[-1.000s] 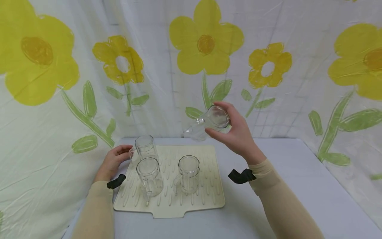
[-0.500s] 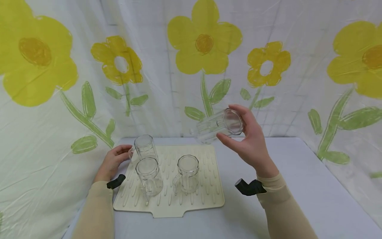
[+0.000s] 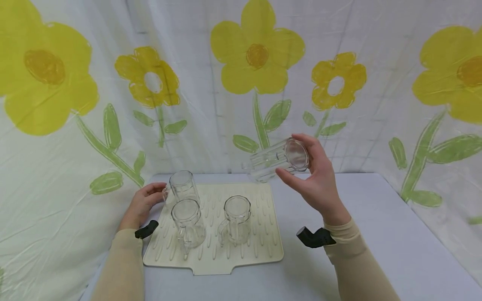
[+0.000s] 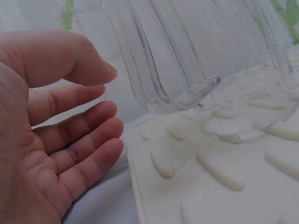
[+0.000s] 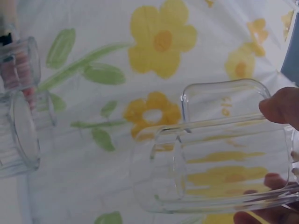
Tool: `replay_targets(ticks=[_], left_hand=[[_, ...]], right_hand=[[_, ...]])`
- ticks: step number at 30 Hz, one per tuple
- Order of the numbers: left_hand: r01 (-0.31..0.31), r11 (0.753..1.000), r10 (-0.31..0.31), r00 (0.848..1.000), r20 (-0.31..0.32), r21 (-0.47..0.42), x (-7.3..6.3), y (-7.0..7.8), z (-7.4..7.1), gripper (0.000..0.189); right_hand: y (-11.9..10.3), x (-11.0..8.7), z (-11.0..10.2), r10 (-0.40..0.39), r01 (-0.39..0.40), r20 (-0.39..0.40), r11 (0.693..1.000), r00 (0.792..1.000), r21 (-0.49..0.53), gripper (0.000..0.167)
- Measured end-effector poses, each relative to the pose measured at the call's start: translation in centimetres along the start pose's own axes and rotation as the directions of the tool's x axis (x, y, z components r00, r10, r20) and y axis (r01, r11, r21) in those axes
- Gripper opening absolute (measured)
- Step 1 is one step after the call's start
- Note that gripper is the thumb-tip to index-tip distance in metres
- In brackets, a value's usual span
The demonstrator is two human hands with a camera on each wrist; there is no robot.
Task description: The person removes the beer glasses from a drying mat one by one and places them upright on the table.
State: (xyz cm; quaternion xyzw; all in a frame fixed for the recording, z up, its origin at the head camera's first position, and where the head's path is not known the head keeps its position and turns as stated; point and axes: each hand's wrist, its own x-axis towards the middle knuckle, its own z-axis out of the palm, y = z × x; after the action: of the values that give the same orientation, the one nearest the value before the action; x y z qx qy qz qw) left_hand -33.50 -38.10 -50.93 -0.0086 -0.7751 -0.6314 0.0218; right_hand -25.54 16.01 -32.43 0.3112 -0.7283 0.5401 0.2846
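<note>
Glass mug (image 3: 268,162) in the right hand (image 3: 320,184) lies tilted nearly on its side in the air, above the far right corner of the ridged tray (image 3: 212,268); a second ago it was held a little further left, over the tray's back edge, with its handle showing to the left, and since then it has swung to the right and turned so that its long side shows; over the last half second it has hardly moved. Thumb and fingers of the right hand are curled round one end, though whether that is the mouth or the base I cannot tell; the left hand (image 3: 141,204) stays at the tray's far left edge, fingers loosely bent and holding nothing, its thumb just short of the handle (image 4: 156,100) of the back mug (image 3: 183,184). That mug stands upright on the tray's far left part, the front mug (image 3: 193,230) on its left part nearer the person, the third mug (image 3: 238,223) right of its middle, all three unmoved; so the change seems to concern the held mug alone, which remains off the tray.
</note>
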Motion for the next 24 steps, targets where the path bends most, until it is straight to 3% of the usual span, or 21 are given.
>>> replay_targets(ticks=[3,6,10,18,24], left_hand=[[-0.035,0.995,0.034,0.999,-0.008,-0.097,0.1,0.3,-0.1,0.047],[-0.115,0.972,0.110,0.993,-0.036,-0.204,0.2,1.1,-0.3,0.030],[-0.254,0.925,0.235,0.967,-0.099,-0.283,0.0,3.4,-0.6,0.023],[-0.493,0.818,0.456,0.870,-0.190,-0.297,-1.1,9.7,0.1,0.029],[-0.633,0.732,0.618,0.772,-0.144,-0.250,-2.7,14.1,1.4,0.037]], right_hand=[[0.2,0.0,0.0,-0.001,0.001,-0.009,1.000,1.000,0.012,0.085],[0.3,0.0,0.1,0.000,0.001,-0.019,1.000,1.000,0.027,0.084],[0.3,-0.1,0.2,-0.001,0.002,-0.029,0.999,1.000,0.050,0.083],[0.0,-0.2,0.8,-0.040,0.047,-0.060,0.990,0.997,0.135,0.084],[0.1,-0.5,1.7,-0.057,0.065,-0.052,0.984,0.997,0.165,0.083]])
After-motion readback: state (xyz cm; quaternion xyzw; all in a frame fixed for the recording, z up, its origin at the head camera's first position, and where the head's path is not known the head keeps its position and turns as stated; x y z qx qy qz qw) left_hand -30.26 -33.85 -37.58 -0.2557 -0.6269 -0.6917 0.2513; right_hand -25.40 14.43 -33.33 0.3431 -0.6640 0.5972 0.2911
